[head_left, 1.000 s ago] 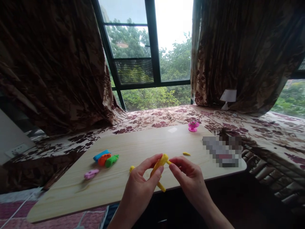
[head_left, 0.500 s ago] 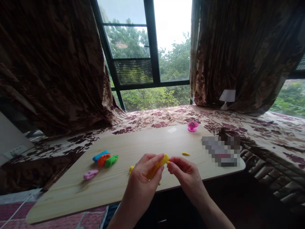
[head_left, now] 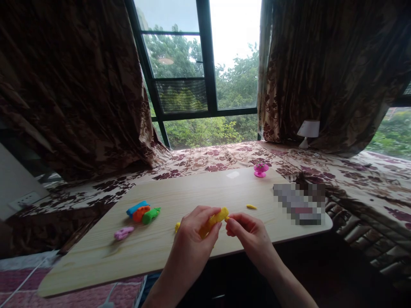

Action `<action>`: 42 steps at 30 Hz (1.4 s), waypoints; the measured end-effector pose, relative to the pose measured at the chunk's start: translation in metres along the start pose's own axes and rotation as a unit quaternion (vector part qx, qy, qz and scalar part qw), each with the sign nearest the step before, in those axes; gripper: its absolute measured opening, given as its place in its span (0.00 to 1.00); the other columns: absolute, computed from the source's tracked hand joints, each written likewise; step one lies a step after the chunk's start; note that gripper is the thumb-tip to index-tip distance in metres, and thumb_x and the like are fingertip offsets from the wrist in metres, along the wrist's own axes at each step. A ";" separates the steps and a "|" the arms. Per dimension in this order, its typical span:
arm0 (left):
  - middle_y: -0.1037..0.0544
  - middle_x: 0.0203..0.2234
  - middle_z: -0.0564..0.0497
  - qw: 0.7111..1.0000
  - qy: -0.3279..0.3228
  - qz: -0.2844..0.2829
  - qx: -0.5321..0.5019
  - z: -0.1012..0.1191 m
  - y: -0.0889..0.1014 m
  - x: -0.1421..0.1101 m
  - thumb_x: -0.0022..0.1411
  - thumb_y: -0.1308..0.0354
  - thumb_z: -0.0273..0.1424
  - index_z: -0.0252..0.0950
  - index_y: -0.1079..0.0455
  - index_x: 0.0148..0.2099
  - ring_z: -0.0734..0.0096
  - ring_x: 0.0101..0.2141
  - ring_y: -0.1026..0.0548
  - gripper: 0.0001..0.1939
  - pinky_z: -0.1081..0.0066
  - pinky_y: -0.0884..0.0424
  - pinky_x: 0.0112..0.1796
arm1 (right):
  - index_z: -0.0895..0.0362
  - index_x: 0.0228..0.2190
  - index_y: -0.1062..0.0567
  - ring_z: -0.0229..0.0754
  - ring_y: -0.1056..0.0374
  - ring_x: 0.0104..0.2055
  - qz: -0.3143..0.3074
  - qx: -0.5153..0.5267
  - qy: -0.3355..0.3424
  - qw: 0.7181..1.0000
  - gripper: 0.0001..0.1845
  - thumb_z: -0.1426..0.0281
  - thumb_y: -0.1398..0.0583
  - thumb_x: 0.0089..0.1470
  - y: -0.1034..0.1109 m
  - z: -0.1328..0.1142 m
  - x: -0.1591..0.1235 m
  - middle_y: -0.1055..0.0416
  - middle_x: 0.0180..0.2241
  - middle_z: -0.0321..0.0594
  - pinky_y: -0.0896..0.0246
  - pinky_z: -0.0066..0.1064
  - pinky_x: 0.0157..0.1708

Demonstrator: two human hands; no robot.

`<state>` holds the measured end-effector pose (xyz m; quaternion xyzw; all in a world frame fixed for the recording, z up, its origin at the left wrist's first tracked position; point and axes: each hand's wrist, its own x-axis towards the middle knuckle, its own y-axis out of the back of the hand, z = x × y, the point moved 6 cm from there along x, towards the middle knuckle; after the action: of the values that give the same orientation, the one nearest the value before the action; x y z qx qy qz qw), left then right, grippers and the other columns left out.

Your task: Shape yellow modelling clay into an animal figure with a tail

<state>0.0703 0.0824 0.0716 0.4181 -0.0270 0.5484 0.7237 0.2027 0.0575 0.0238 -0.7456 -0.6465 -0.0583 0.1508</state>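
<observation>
Over the near edge of the wooden tabletop (head_left: 180,192), my left hand (head_left: 195,235) is closed around a thick roll of yellow modelling clay (head_left: 221,215). My right hand (head_left: 248,233) pinches a small bit of yellow clay (head_left: 227,218) against the roll's right end. Behind the left hand, another yellow clay lump (head_left: 177,227) shows only in part. A thin yellow clay strip (head_left: 251,207) lies on the tabletop beyond my right hand.
At the left lie blue (head_left: 137,207), orange (head_left: 140,214), green (head_left: 150,216) and pink clay (head_left: 123,233) pieces. A pink clay figure (head_left: 261,170) stands at the far edge. A blurred-out grey object (head_left: 298,205) lies at the right, and a white lamp (head_left: 308,130) stands on the sill.
The view has shifted very slightly. Both hands keep almost the same place and grip on the yellow clay; the right fingertips have moved only a little.
</observation>
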 end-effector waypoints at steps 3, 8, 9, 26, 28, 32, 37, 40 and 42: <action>0.27 0.40 0.53 1.000 -0.019 0.000 0.024 0.000 0.000 0.001 0.58 0.45 0.30 0.45 0.31 0.45 0.67 0.41 0.29 0.12 0.64 0.31 0.44 | 0.59 0.35 0.23 0.37 0.35 0.29 0.006 0.015 0.000 1.000 0.14 0.62 0.41 0.52 0.001 0.001 -0.001 0.29 0.25 0.37 0.39 0.29 0.32; 0.26 0.39 0.52 0.997 -0.040 -0.003 0.058 0.005 -0.001 -0.001 0.58 0.45 0.29 0.46 0.30 0.46 0.66 0.41 0.29 0.14 0.63 0.32 0.44 | 0.57 0.34 0.22 0.37 0.35 0.29 0.006 0.041 -0.002 0.999 0.13 0.62 0.40 0.51 0.000 -0.002 -0.002 0.28 0.25 0.36 0.38 0.28 0.32; 0.25 0.39 0.52 0.997 -0.044 -0.002 0.065 0.006 -0.002 -0.001 0.58 0.46 0.29 0.46 0.30 0.47 0.66 0.41 0.29 0.14 0.63 0.32 0.44 | 0.57 0.34 0.22 0.37 0.34 0.28 0.007 0.042 -0.002 0.999 0.13 0.61 0.39 0.51 -0.001 -0.003 -0.002 0.28 0.25 0.36 0.38 0.28 0.32; 0.24 0.36 0.53 0.935 -0.174 -0.142 0.276 -0.032 -0.025 0.050 0.54 0.48 0.21 0.43 0.28 0.39 0.65 0.43 0.33 0.14 0.57 0.48 0.53 | 0.59 0.39 0.24 0.45 0.31 0.37 0.036 -0.099 -0.071 0.992 0.20 0.57 0.43 0.53 0.071 0.021 -0.009 0.25 0.34 0.45 0.38 0.36 0.38; 0.24 0.34 0.53 0.931 -0.180 -0.154 0.277 -0.033 -0.032 0.050 0.53 0.48 0.21 0.43 0.28 0.37 0.66 0.43 0.33 0.14 0.56 0.49 0.53 | 0.59 0.39 0.24 0.44 0.31 0.37 0.030 -0.105 -0.073 0.991 0.19 0.57 0.43 0.53 0.070 0.023 -0.010 0.25 0.34 0.45 0.38 0.35 0.37; 0.25 0.34 0.52 0.925 -0.191 -0.172 0.279 -0.036 -0.038 0.049 0.53 0.48 0.20 0.43 0.28 0.37 0.66 0.43 0.33 0.14 0.55 0.51 0.54 | 0.59 0.39 0.25 0.43 0.31 0.36 0.036 -0.133 -0.062 0.989 0.18 0.59 0.44 0.54 0.077 0.026 -0.008 0.25 0.34 0.45 0.37 0.33 0.36; 0.25 0.35 0.52 0.925 -0.198 -0.178 0.272 -0.038 -0.039 0.050 0.52 0.48 0.19 0.41 0.29 0.40 0.65 0.45 0.34 0.16 0.54 0.52 0.55 | 0.58 0.40 0.26 0.43 0.29 0.37 0.078 -0.266 -0.008 0.961 0.18 0.60 0.46 0.55 0.102 0.025 0.009 0.25 0.36 0.44 0.35 0.32 0.36; 0.25 0.39 0.52 0.929 -0.195 -0.166 0.267 -0.036 -0.029 0.052 0.53 0.50 0.18 0.42 0.31 0.44 0.64 0.47 0.34 0.19 0.54 0.51 0.55 | 0.57 0.39 0.26 0.44 0.30 0.38 0.094 -0.323 0.010 0.942 0.16 0.62 0.45 0.53 0.113 0.029 0.026 0.26 0.38 0.44 0.36 0.32 0.37; 0.26 0.42 0.51 0.940 -0.183 -0.130 0.257 -0.035 -0.015 0.050 0.55 0.51 0.19 0.41 0.32 0.47 0.64 0.49 0.35 0.19 0.55 0.49 0.54 | 0.57 0.36 0.24 0.44 0.31 0.36 0.096 -0.365 0.019 0.926 0.14 0.64 0.44 0.50 0.115 0.034 0.036 0.27 0.38 0.44 0.37 0.32 0.36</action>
<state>0.0878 0.1421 0.0653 0.6828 0.0375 0.3522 0.6390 0.3174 0.0880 -0.0155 -0.8064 -0.5024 -0.2901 -0.1149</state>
